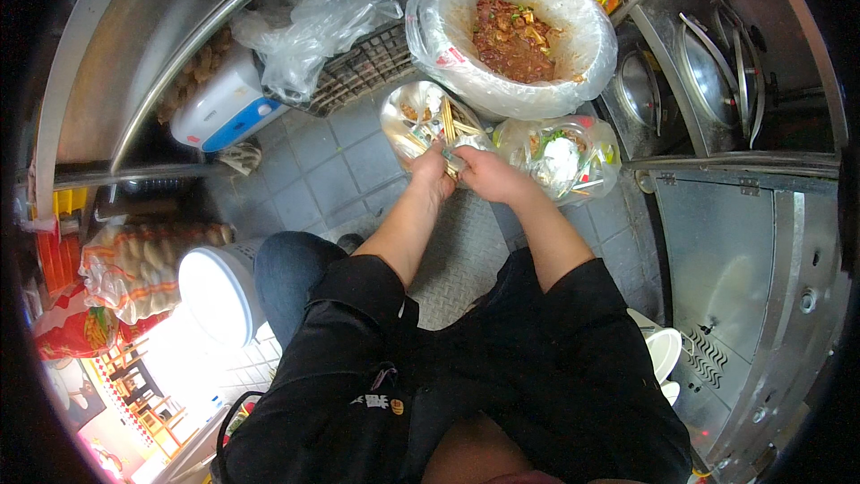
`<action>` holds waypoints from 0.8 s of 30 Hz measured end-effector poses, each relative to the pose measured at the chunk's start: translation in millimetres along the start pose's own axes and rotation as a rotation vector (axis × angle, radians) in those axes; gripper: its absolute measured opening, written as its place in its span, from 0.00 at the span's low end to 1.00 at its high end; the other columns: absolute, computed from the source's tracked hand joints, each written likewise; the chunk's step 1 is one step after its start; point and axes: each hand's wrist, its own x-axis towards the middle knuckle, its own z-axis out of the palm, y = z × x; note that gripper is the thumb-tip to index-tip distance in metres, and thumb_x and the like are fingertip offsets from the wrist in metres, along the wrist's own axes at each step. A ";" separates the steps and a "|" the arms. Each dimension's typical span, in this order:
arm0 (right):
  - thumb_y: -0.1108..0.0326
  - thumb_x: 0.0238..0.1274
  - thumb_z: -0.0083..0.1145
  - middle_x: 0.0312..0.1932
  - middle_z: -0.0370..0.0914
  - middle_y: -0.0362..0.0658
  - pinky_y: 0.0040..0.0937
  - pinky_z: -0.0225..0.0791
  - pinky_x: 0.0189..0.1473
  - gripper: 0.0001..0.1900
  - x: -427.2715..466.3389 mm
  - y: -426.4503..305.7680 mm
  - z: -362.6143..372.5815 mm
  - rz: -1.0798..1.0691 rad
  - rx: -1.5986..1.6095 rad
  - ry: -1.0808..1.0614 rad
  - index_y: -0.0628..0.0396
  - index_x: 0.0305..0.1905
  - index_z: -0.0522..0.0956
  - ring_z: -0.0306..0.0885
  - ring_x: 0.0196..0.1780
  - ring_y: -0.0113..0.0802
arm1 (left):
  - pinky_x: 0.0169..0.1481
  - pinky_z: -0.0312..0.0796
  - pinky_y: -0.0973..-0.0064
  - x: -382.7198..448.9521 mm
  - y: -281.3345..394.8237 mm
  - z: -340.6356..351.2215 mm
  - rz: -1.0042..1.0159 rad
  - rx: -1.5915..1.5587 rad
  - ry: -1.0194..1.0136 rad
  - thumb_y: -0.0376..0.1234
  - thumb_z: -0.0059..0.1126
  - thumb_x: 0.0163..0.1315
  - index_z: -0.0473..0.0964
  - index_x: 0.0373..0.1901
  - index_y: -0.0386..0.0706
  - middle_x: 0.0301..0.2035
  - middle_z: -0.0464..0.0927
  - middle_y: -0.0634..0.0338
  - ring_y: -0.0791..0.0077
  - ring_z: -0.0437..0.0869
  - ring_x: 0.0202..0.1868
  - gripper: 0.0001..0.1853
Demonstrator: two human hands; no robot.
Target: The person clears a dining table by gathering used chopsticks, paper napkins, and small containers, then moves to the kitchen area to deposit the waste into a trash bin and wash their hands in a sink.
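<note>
My left hand (431, 168) is closed around a small bundle of thin wooden sticks (454, 164), which seem to be in a clear wrapper. My right hand (496, 173) meets it from the other side, its fingers pinching the bundle's near part. Both hands are just above the near edge of a bag-lined bin (395, 111) that holds loose sticks, white tissue and food scraps. To the right, a second clear-bagged bin (610, 165) contains crumpled white tissue (560, 161), green leaves and sticks. My fingers partly hide the bundle.
Beyond stands a large bag-lined tub (433, 20) of brown food waste (514, 40). A black plastic crate (366, 67) under clear bags and a white-and-blue container (225, 104) are at left. Near my left leg is a white-lidded bucket (213, 296). Steel cabinet doors (719, 249) line the right.
</note>
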 end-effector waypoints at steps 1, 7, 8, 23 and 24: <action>0.65 0.71 0.54 0.51 0.84 0.62 0.52 0.76 0.58 0.20 1.4 -1.2 2.7 -0.004 -0.021 0.011 0.54 0.64 0.77 0.83 0.56 0.60 | 0.57 0.83 0.44 0.5 -0.2 -1.4 0.002 0.000 0.007 0.36 0.43 0.83 0.66 0.71 0.39 0.57 0.79 0.43 0.46 0.85 0.55 0.20; 0.66 0.67 0.59 0.48 0.84 0.63 0.56 0.75 0.57 0.15 10.7 -8.2 11.1 0.018 -0.177 0.064 0.59 0.55 0.78 0.83 0.55 0.63 | 0.55 0.84 0.48 -5.8 6.6 -0.3 -0.081 0.157 0.017 0.44 0.43 0.83 0.67 0.70 0.39 0.54 0.81 0.46 0.49 0.87 0.53 0.23; 0.67 0.66 0.61 0.47 0.85 0.63 0.56 0.76 0.56 0.14 11.9 -11.6 11.6 0.048 -0.192 0.066 0.59 0.53 0.78 0.83 0.54 0.63 | 0.53 0.84 0.50 -5.4 7.6 -3.0 -0.059 0.230 0.044 0.45 0.44 0.83 0.68 0.69 0.40 0.53 0.82 0.47 0.51 0.87 0.52 0.23; 0.57 0.69 0.60 0.44 0.85 0.64 0.55 0.77 0.54 0.17 27.9 11.0 9.0 0.178 -0.137 0.124 0.63 0.43 0.84 0.85 0.51 0.62 | 0.33 0.86 0.64 -30.9 43.9 -2.6 -0.020 0.822 0.054 0.48 0.43 0.81 0.78 0.55 0.36 0.42 0.86 0.51 0.62 0.90 0.32 0.24; 0.57 0.69 0.60 0.44 0.85 0.64 0.55 0.77 0.55 0.17 26.9 7.9 7.3 0.176 -0.136 0.127 0.63 0.43 0.85 0.85 0.51 0.62 | 0.33 0.86 0.65 -26.1 44.3 -9.0 0.006 0.790 0.025 0.45 0.43 0.81 0.77 0.55 0.35 0.42 0.86 0.50 0.62 0.90 0.32 0.22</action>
